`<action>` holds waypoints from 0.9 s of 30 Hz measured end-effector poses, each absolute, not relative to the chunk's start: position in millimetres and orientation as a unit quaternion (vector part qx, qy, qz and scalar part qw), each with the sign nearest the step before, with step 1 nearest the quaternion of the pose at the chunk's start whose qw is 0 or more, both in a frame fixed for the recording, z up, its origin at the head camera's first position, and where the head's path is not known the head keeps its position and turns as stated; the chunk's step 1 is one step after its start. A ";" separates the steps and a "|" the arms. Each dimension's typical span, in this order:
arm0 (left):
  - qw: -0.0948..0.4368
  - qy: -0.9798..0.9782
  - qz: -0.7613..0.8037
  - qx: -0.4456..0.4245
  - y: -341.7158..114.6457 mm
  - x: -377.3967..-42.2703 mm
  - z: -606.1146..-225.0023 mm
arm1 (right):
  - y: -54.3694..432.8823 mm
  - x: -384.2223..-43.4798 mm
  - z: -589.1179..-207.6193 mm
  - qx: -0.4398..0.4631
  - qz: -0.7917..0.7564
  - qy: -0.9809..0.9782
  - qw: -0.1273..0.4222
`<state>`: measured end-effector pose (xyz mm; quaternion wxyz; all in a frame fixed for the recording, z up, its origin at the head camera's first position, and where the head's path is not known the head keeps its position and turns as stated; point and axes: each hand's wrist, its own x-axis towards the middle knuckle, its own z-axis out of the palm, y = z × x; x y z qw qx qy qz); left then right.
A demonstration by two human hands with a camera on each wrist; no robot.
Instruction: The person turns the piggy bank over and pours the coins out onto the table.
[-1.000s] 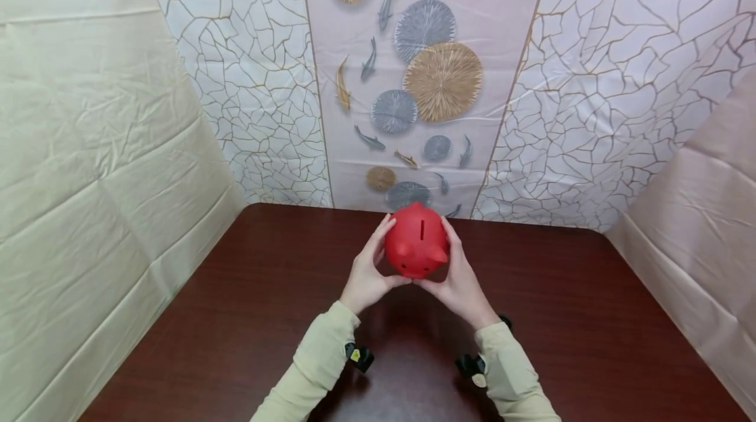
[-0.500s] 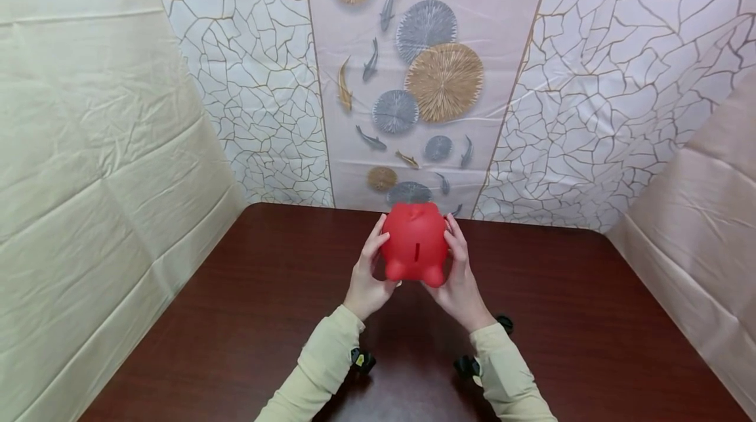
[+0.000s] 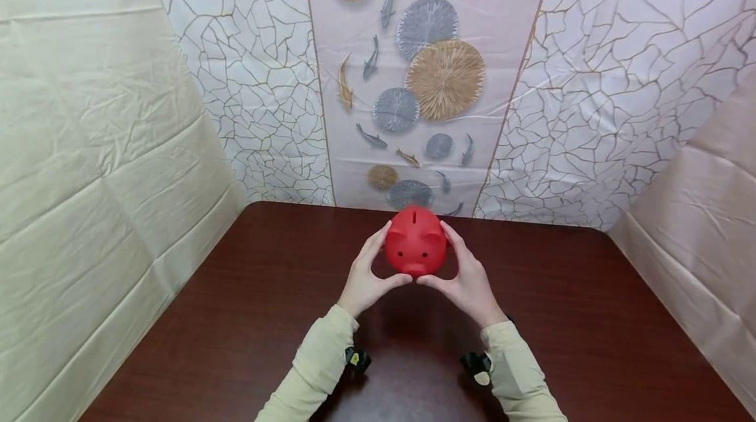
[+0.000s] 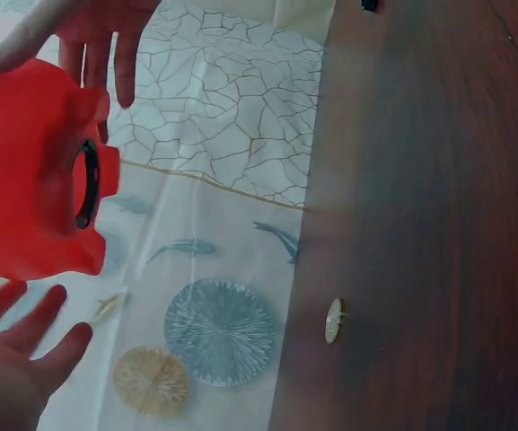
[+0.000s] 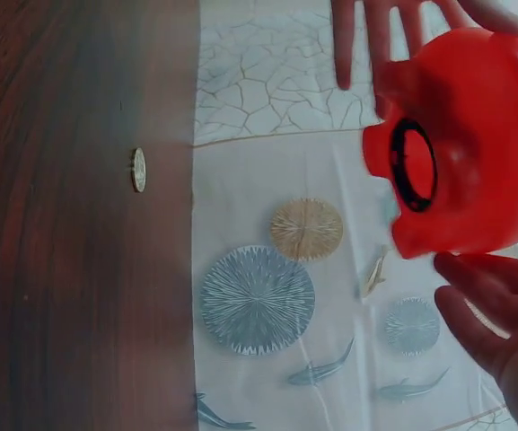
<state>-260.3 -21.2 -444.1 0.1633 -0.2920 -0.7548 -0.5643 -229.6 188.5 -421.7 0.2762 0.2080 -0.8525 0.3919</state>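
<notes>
Both hands hold a red piggy bank (image 3: 415, 241) up above the dark wooden tabletop (image 3: 283, 297), out in front of the person. The left hand (image 3: 367, 279) and the right hand (image 3: 470, 281) cup it from either side, fingers stretched along its flanks and thumbs drawn in beneath the snout, the two thumb tips close together; each hand grips it between fingers and thumb.

Half a second ago the bank was tipped over forward, its coin slot low on the near side and the face out of sight. Now it has rolled back: the eyes and snout face the head camera, and the slot stands upright near the top. A second ago it leaned to one side, with the slot right of centre; it now sits nearly level. The hands have hardly shifted.

From the wrists, the underside shows stubby feet and a black ring (image 4: 88, 184) between them. A small pale disc (image 5: 139, 171), most likely a coin though too small to be sure, shows against the tabletop. Behind hangs a cloth backdrop (image 3: 407, 67) printed with fish and round shapes. Pale sleeves (image 3: 321, 356) cover the forearms.
</notes>
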 end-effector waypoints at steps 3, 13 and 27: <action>0.114 -0.759 -0.580 -0.273 -20.2 -260.1 -446.4 | 187.4 -228.7 -423.6 0.176 0.409 -0.864 0.234; 0.038 -0.774 -0.606 -0.182 -19.7 -256.0 -447.3 | 183.0 -228.0 -428.4 0.089 0.356 -0.913 0.181; 0.024 -0.829 -0.550 -0.099 -19.9 -252.6 -437.4 | 179.0 -227.7 -424.4 0.067 0.332 -0.925 0.173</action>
